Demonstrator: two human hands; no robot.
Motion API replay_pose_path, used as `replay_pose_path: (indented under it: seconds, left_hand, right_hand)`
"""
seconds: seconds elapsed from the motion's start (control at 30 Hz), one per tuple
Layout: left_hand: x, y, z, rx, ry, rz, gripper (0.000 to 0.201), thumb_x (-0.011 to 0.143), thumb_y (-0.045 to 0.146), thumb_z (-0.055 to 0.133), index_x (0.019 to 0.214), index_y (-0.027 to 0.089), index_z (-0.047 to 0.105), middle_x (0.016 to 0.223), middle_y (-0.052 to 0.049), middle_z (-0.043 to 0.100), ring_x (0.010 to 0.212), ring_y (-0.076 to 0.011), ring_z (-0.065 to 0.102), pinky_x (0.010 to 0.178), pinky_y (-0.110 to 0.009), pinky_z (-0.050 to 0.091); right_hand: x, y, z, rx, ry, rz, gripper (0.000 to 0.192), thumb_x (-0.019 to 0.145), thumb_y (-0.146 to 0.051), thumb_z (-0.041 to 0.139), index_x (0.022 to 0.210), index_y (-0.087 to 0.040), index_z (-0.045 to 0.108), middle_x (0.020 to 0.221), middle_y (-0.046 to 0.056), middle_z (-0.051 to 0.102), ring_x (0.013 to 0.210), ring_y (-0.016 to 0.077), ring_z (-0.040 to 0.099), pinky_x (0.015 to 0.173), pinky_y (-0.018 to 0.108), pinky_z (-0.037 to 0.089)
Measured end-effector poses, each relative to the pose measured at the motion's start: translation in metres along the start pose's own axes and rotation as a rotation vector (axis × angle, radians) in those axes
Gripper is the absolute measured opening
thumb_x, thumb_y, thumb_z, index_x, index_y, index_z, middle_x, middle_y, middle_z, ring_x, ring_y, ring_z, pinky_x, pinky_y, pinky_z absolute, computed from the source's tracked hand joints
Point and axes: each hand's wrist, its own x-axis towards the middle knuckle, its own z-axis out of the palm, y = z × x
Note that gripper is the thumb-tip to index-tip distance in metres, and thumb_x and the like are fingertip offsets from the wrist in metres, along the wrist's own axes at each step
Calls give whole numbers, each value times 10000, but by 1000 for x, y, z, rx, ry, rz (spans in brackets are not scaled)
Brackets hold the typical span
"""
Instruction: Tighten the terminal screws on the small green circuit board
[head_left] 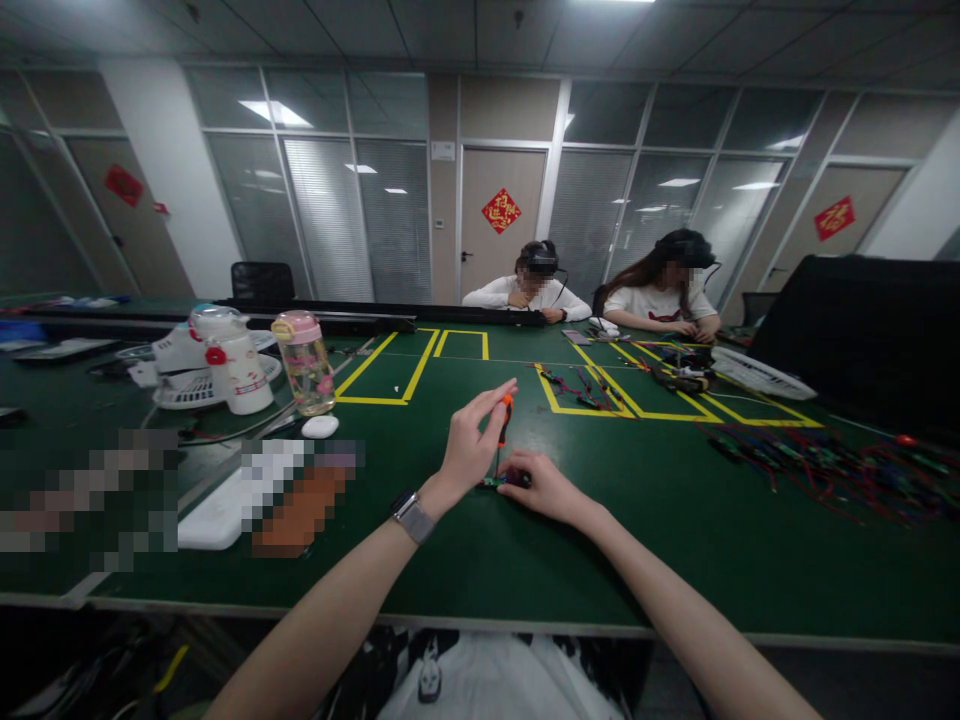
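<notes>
My left hand (pixel 475 430), with a watch on its wrist, has the orange and black handle of a screwdriver (pixel 508 405) between its thumb and straightened fingers. The screwdriver stands nearly upright, its thin shaft running down to a small green circuit board (pixel 489 484) on the table. Close beside the shaft, my right hand (pixel 541 484) rests low with curled fingers on the board and a dark part at its edge. Those fingers cover much of the board, and the screwdriver's tip is too small to make out.
Bundles of wired boards (pixel 832 460) lie on the right of the green table (pixel 450 580), with more inside yellow tape outlines (pixel 551 390). At left stand a pink-lidded bottle (pixel 304 365), a white jug (pixel 240 365) and an earbud case (pixel 321 427). Two people sit opposite.
</notes>
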Motion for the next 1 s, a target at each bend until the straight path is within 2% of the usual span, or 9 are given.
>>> replay_pose_path:
  seconds: [0.1, 0.23, 0.33, 0.47, 0.6, 0.8, 0.9, 1.0]
  left_hand:
    - [0, 0, 1, 53, 46, 22, 262, 927, 236, 519, 1162, 226, 635, 1039, -52, 667, 942, -163, 624, 846, -300, 499]
    - [0, 0, 1, 146, 141, 65, 163, 850, 263, 650, 1001, 217, 688, 878, -17, 577, 805, -138, 573, 761, -265, 482]
    - [0, 1, 0, 147, 123, 49, 184, 902, 273, 574, 1042, 222, 683, 901, -24, 565, 842, -141, 574, 779, -265, 478]
    - [0, 2, -2, 62, 45, 24, 312, 972, 208, 398, 1193, 227, 619, 1065, -55, 629, 990, -161, 598, 863, -293, 479]
    - [1, 3, -1, 56, 82, 36, 260, 942, 181, 460, 1124, 199, 645, 1003, -49, 656, 929, -155, 612, 834, -283, 483]
    - [2, -1, 0, 139, 143, 33, 152, 871, 225, 613, 1000, 206, 691, 872, -11, 545, 791, -124, 560, 759, -249, 469]
    - [1, -2, -1, 120, 109, -5, 227, 929, 234, 519, 1097, 222, 670, 925, -26, 554, 828, -128, 568, 771, -251, 474]
    - [1, -2, -2, 68, 57, -7, 321, 969, 185, 407, 1214, 225, 610, 1046, -48, 609, 965, -146, 587, 860, -276, 469]
  right_hand:
    - [0, 1, 1, -1, -1, -4, 112, 775, -153, 688, 885, -168, 704, 820, 26, 603, 690, 139, 561, 660, 256, 446]
    - [0, 2, 2, -6, -1, 6, 114, 783, -154, 683, 893, -167, 711, 820, 27, 599, 691, 140, 560, 662, 257, 445]
    - [0, 2, 2, -10, -1, 11, 118, 786, -160, 682, 900, -169, 711, 824, 28, 598, 700, 143, 562, 665, 258, 445]
    - [0, 2, 2, -8, 3, 2, 116, 788, -154, 677, 898, -166, 712, 813, 27, 593, 703, 144, 563, 670, 258, 446]
    - [0, 3, 2, 4, 8, -4, 135, 783, -160, 689, 915, -169, 714, 801, 20, 583, 689, 138, 556, 662, 253, 443]
    - [0, 0, 3, 19, 19, 0, 162, 773, -134, 698, 928, -172, 725, 784, 12, 572, 671, 130, 546, 640, 244, 431]
    - [1, -1, 3, 29, 30, 4, 152, 771, -123, 694, 912, -171, 725, 780, 12, 571, 669, 130, 546, 633, 242, 433]
    - [1, -2, 2, 38, 42, -5, 145, 771, -121, 689, 905, -167, 721, 781, 15, 571, 674, 133, 550, 634, 242, 438]
